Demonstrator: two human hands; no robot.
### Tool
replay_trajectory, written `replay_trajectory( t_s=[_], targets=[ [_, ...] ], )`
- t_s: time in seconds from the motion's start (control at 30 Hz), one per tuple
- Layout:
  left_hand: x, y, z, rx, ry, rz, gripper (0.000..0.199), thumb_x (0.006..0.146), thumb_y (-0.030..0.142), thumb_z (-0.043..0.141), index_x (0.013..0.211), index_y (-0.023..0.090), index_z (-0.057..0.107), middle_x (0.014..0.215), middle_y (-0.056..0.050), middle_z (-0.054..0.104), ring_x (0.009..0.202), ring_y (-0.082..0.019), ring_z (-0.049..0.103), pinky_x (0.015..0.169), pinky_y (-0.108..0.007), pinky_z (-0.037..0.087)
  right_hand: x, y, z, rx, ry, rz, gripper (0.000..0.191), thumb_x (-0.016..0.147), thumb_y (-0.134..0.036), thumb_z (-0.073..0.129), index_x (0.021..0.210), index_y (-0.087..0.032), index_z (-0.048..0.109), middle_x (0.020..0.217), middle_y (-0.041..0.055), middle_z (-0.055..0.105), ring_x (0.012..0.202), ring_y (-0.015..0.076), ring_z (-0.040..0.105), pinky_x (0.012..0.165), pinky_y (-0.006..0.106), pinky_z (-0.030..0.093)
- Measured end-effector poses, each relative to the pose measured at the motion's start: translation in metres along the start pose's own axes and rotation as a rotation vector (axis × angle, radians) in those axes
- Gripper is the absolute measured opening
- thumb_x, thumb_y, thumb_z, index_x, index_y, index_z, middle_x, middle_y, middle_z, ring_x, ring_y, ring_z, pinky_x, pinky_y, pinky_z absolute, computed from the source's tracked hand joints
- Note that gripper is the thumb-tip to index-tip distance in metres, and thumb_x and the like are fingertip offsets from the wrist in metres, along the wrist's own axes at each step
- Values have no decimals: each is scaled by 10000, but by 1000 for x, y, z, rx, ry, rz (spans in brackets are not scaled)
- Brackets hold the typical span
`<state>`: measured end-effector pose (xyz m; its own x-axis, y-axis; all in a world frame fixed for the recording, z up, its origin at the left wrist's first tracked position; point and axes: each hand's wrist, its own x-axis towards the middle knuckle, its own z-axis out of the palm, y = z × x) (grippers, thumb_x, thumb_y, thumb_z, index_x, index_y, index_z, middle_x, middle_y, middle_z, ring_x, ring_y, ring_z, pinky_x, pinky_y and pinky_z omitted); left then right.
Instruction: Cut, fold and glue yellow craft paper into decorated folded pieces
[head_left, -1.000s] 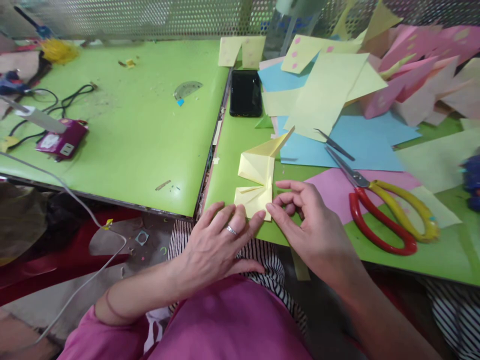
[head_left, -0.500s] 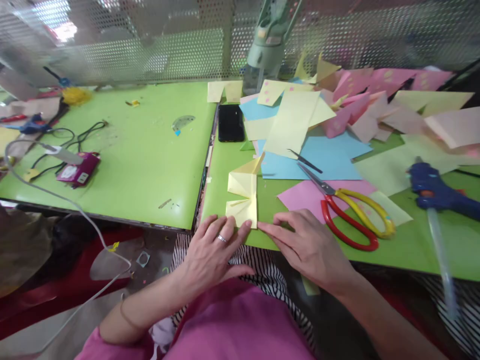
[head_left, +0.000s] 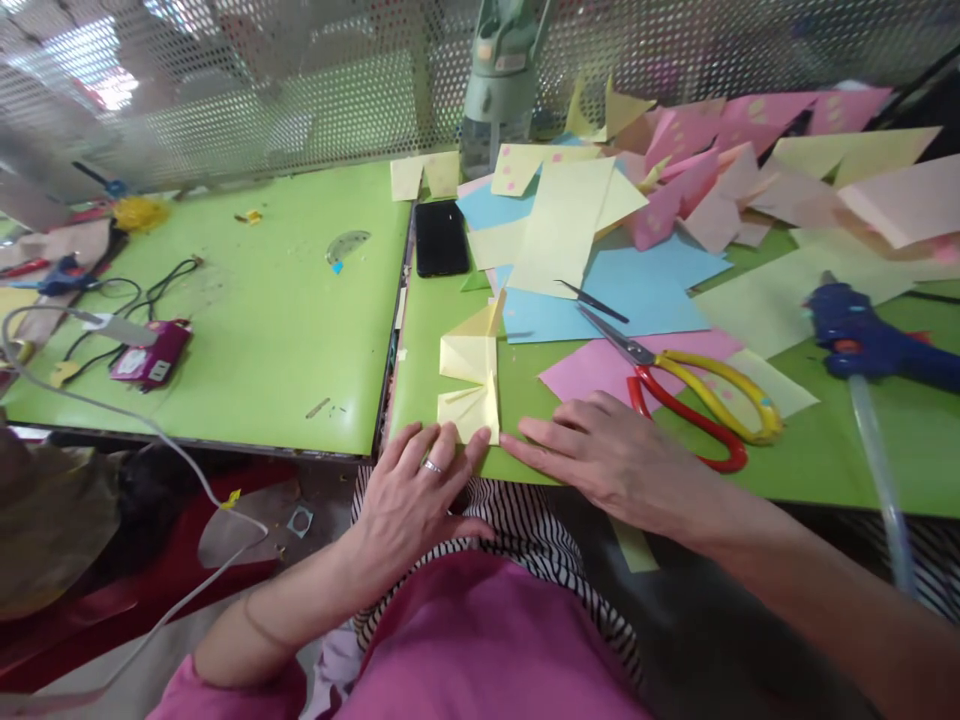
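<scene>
Pale yellow paper, cut and folded into a small piece (head_left: pixel 471 358), lies on the green tabletop (head_left: pixel 517 395), close to its front edge and directly before the person. The left hand (head_left: pixel 416 490) is spread palm down, and its fingertips rest on the lower border of the piece without pinching it. The right hand (head_left: pixel 600 462) is loosely open, its fingers stretched towards the lower right corner; whether the fingertip touches the paper cannot be told, and nothing is seen held in it. The scissors (head_left: pixel 637 352) lie apart, partly over a pink sheet (head_left: pixel 581 375).

The paper should be very light, rather stiff along its folds but easy to crease or tear beside the notch. It seems best held gently by the flat lower border, leaving the raised upper flap free.
</scene>
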<state>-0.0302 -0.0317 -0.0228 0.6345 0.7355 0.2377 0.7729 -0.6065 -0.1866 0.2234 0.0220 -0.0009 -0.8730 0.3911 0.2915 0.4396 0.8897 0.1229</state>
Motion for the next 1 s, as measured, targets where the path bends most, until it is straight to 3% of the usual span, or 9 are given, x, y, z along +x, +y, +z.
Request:
replay_trajectory(
  t_s=[0.2, 0.3, 0.4, 0.63, 0.8, 1.0],
  targets=[
    [-1, 1, 3, 12, 9, -12, 987, 719, 861, 389, 1440, 195, 491, 1238, -114, 598, 1130, -256, 537, 1053, -399, 413, 6, -4, 6, 95, 151, 120, 455, 901, -13, 450, 1259, -242, 614, 1025, 33, 700, 886, 200, 530, 796, 329, 432],
    [-1, 1, 4, 7, 21, -14, 983, 734, 865, 355, 1442, 196, 488, 1243, -118, 595, 1130, -260, 535, 1056, -408, 408, 14, -5, 8, 73, 207, 129, 342, 946, -71, 481, 1209, -229, 632, 998, 31, 714, 866, 187, 530, 797, 321, 429],
    [-2, 1, 5, -3, 41, -15, 934, 781, 845, 350, 1430, 190, 502, 1243, -118, 596, 1126, -263, 534, 1052, -414, 410, 22, -3, 8, 18, 181, 68, 209, 973, -159, 511, 1107, -207, 664, 1014, 27, 729, 846, 172, 543, 789, 329, 428],
    [-3, 3, 5, -17, 39, -17, 938, 814, 834, 324, 1441, 156, 490, 1254, -132, 594, 1141, -272, 532, 1064, -422, 396, 28, 3, 5, -197, 141, -168, 259, 985, -96, 450, 1042, -205, 678, 973, 2, 743, 878, 139, 593, 760, 320, 422],
    [-3, 5, 6, -14, 27, -28, 951, 807, 834, 323, 1455, 154, 470, 1275, -137, 589, 1160, -277, 527, 1070, -438, 398, 29, 5, 3, -112, 79, -144, 290, 995, -112, 422, 1050, -241, 675, 962, -3, 736, 890, 137, 595, 774, 331, 432],
    [-3, 5, 5, 12, 8, -14, 973, 774, 835, 378, 1459, 149, 464, 1275, -130, 593, 1165, -274, 522, 1085, -429, 384, 27, 4, 15, -33, 202, -152, 279, 994, -116, 413, 993, -179, 685, 921, 28, 741, 879, 160, 584, 755, 344, 435]
  ],
)
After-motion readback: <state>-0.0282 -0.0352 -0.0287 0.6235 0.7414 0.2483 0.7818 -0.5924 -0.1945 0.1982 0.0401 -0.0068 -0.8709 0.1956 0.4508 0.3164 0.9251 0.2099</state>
